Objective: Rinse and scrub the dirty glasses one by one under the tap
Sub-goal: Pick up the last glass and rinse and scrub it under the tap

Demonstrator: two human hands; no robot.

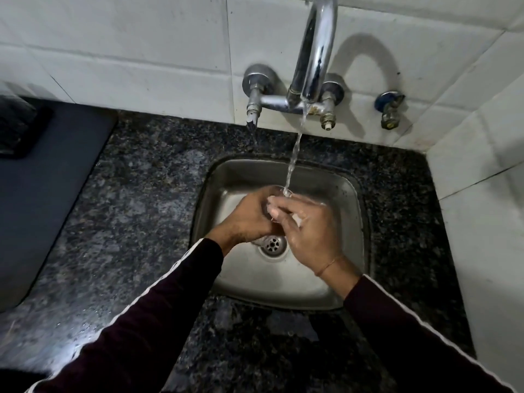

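Note:
Water runs from the chrome tap in a thin stream onto a clear glass held over the steel sink. My left hand grips the glass from the left, fingers curled round it. My right hand wraps the glass from the right, its fingers over the rim. Most of the glass is hidden between the two hands. Only its wet rim shows where the water lands.
The drain lies just below my hands. Dark speckled granite counter surrounds the sink. A dark stove top sits at the left. White tiled walls stand behind and to the right, with a small blue valve.

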